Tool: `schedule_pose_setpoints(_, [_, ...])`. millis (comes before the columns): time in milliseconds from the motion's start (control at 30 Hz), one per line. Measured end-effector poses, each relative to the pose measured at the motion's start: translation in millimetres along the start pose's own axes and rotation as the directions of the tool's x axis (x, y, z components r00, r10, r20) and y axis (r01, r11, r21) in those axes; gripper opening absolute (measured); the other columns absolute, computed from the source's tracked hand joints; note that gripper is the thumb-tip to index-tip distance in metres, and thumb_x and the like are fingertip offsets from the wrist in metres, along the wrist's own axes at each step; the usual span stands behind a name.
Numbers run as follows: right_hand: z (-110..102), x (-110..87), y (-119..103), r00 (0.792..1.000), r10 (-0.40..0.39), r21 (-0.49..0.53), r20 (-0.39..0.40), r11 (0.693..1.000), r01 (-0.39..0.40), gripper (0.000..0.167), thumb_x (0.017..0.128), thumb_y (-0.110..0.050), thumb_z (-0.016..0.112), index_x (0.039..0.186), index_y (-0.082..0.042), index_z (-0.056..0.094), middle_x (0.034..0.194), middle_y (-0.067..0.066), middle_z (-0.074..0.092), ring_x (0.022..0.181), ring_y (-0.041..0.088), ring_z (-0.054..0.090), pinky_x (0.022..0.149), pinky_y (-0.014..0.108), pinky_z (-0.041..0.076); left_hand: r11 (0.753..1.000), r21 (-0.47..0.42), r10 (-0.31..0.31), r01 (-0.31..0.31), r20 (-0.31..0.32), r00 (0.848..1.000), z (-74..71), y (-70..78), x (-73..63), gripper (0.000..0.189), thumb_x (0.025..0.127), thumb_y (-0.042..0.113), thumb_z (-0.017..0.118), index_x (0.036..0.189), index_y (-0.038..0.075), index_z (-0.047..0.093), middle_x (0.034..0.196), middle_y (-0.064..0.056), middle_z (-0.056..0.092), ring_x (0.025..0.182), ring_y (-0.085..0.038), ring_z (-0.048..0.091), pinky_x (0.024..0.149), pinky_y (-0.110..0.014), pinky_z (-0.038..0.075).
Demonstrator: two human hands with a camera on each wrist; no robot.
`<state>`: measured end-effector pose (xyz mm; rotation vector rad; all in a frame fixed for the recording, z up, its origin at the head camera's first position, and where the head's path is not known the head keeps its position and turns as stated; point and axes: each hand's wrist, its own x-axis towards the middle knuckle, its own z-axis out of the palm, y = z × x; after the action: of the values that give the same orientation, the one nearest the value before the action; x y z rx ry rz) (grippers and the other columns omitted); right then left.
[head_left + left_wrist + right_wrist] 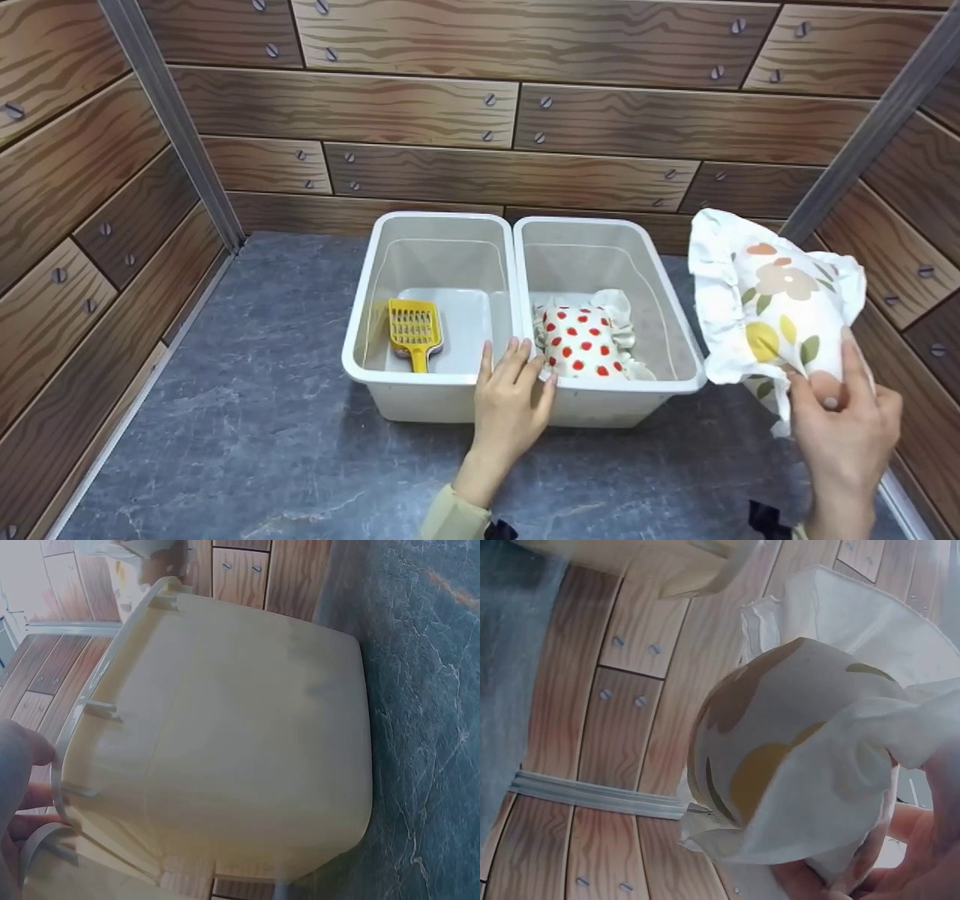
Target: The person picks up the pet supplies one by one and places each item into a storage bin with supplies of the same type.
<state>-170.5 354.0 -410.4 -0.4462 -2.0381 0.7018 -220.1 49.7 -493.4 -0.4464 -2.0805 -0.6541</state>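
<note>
My right hand (pixel 847 420) grips a small white pillow (pixel 780 300) with a ruffled edge and a flower print, held up to the right of the bins. In the right wrist view the pillow (pixel 780 742) bulges above the fingers. My left hand (pixel 510 397) rests on the front rims where two pale bins meet, its fingertips over the edge. Inside the left bin (pixel 431 379) lies a yellow slotted litter scoop (pixel 414 330). The right bin (pixel 622 385) contains a small ruffled pillow with red strawberries (pixel 581 341). The left wrist view shows a bin's outer wall (pixel 247 727).
The bins stand side by side on a dark grey marbled surface (pixel 247 420). Wood-print panels (pixel 420 112) enclose it at the back and both sides, with grey metal strips (pixel 176 120) along the corners.
</note>
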Motion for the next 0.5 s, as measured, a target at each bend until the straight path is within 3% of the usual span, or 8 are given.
schedule_pose_setpoints(133, [-1, 1.4, -6, 1.000, -0.012, 0.002, 0.013, 1.000, 0.012, 0.064, 0.075, -0.007, 0.076, 0.136, -0.013, 0.057, 0.093, 0.028, 0.047, 0.084, 0.034, 0.046, 0.067, 0.042, 0.031, 1.000, 0.002, 0.000, 0.000, 0.001, 1.000, -0.1, 0.1, 0.2, 0.024, 0.081, 0.026, 0.077, 0.098, 0.009, 0.074, 0.114, -0.012, 0.070, 0.111, -0.027, 0.066, 0.109, -0.052, 0.035])
schedule_pose_setpoints(267, [-1, 2.4, -13, 0.999, -0.035, 0.015, 0.018, 0.999, 0.035, 0.066, 0.074, -0.007, 0.078, 0.136, -0.015, 0.057, 0.091, 0.025, 0.048, 0.081, 0.024, 0.043, 0.067, 0.038, 0.031, 1.000, 0.009, 0.004, -0.004, 0.005, 1.000, 0.4, 0.1, 0.5, 0.025, 0.081, 0.026, 0.077, 0.099, 0.010, 0.074, 0.115, -0.012, 0.070, 0.111, -0.027, 0.065, 0.109, -0.051, 0.036])
schedule_pose_setpoints(467, [2, 1.5, -24, 0.995, -0.102, 0.057, 0.010, 0.993, 0.102, 0.065, 0.073, -0.007, 0.079, 0.134, -0.013, 0.059, 0.090, 0.028, 0.048, 0.079, 0.024, 0.044, 0.069, 0.042, 0.033, 1.000, 0.011, 0.005, -0.005, 0.003, 1.000, -0.7, 0.1, 0.2, 0.026, 0.080, 0.027, 0.078, 0.099, 0.010, 0.075, 0.115, -0.012, 0.070, 0.111, -0.028, 0.065, 0.110, -0.052, 0.034])
schedule_pose_setpoints(500, [3, 1.3, -26, 0.994, -0.111, 0.066, 0.009, 0.992, 0.110, 0.065, 0.072, -0.007, 0.080, 0.134, -0.013, 0.060, 0.087, 0.026, 0.048, 0.079, 0.018, 0.044, 0.069, 0.041, 0.033, 1.000, 0.012, 0.005, -0.005, 0.002, 1.000, -0.8, -0.1, 0.0, 0.026, 0.080, 0.027, 0.078, 0.099, 0.010, 0.075, 0.115, -0.012, 0.070, 0.111, -0.028, 0.065, 0.110, -0.052, 0.034])
